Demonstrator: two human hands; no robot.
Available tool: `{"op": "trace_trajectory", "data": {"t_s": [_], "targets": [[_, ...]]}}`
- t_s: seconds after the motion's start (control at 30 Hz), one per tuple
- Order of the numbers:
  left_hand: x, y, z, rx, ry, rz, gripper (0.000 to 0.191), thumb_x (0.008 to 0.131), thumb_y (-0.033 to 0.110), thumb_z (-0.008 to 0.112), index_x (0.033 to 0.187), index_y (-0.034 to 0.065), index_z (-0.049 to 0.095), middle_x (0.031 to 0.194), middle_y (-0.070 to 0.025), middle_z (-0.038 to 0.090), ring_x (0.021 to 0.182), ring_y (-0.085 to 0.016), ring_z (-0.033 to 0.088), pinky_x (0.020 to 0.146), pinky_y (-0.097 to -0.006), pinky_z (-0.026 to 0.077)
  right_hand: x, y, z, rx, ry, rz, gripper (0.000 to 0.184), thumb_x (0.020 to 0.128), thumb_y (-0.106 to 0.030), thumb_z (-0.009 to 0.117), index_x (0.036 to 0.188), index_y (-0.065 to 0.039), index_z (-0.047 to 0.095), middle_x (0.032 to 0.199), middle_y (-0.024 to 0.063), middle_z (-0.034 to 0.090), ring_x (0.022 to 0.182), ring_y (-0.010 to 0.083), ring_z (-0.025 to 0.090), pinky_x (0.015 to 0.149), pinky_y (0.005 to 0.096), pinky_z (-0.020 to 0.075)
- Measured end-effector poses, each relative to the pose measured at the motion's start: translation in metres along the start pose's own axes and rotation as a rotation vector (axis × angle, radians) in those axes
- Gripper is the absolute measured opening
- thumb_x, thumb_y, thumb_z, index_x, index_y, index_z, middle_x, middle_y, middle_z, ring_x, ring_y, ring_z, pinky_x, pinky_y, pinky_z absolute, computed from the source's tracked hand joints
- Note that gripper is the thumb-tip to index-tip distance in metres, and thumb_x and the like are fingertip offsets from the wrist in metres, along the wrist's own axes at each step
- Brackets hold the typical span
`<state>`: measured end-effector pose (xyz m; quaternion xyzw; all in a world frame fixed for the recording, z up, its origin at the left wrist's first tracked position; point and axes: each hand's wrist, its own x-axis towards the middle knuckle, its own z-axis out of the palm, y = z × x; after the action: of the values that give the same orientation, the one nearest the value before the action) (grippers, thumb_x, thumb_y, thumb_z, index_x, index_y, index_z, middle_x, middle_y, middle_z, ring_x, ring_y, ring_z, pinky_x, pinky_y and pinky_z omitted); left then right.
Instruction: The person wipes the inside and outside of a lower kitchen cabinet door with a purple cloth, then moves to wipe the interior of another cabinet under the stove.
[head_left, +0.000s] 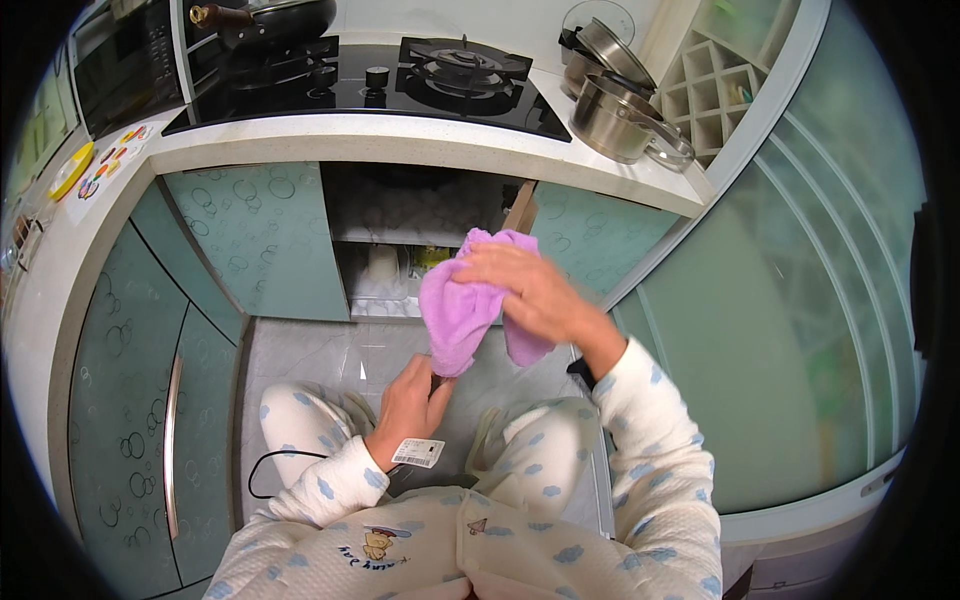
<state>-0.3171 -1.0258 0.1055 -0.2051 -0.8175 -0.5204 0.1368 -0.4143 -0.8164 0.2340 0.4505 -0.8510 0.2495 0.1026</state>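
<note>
My right hand (529, 289) presses a purple cloth (457, 307), its fingers spread over the top and part of the fabric hanging down beside them. Below the cloth's lower left end, my left hand (412, 405) is closed around a dark, narrow part, perhaps a handle; the cloth covers whatever it belongs to. A white tag with writing hangs at my left wrist. Behind the cloth is an open base cabinet (420, 202) with a pale object (382, 264) and a yellow-green item (431, 259) on its lower level.
Above the cabinet, the countertop (360, 139) holds a black gas hob (360, 82) with a dark pan (281, 22) at its left. Stainless steel pots (611, 116) stand at the right. A yellow dish (71, 171) lies far left. A curved glass door (750, 322) borders the right side.
</note>
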Motion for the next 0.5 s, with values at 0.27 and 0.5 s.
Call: {"op": "trace_trajectory", "data": {"t_s": [0.27, 0.5], "targets": [[0.000, -0.006, 0.005, -0.004, 0.034, 0.100, 0.028, 0.085, 0.004, 0.066, 0.111, 0.0019, 0.058, 0.094, -0.0174, 0.058, 0.084, -0.041, 0.060, 0.069, -0.0441, 0.049, -0.079, -0.060, 0.030, 0.051, 0.241, 0.087, 0.052, 0.067, 0.007, 0.048, 0.112, -0.004, 0.070, 0.124, 0.0206, 0.063, 0.120, 0.0390, 0.058, 0.105, 0.0440, 0.0439], [-0.002, 0.001, 0.001, 0.010, -0.023, 0.046, 0.026, 0.086, 0.008, 0.067, 0.110, 0.0028, 0.057, 0.089, -0.0151, 0.055, 0.077, -0.037, 0.058, 0.066, -0.0417, 0.048, -0.124, -0.062, 0.006, 0.097, 0.418, 0.486, 0.048, 0.067, 0.010, 0.050, 0.108, -0.002, 0.071, 0.112, 0.0226, 0.066, 0.105, 0.0384, 0.063, 0.096, 0.0397, 0.0495]]}}
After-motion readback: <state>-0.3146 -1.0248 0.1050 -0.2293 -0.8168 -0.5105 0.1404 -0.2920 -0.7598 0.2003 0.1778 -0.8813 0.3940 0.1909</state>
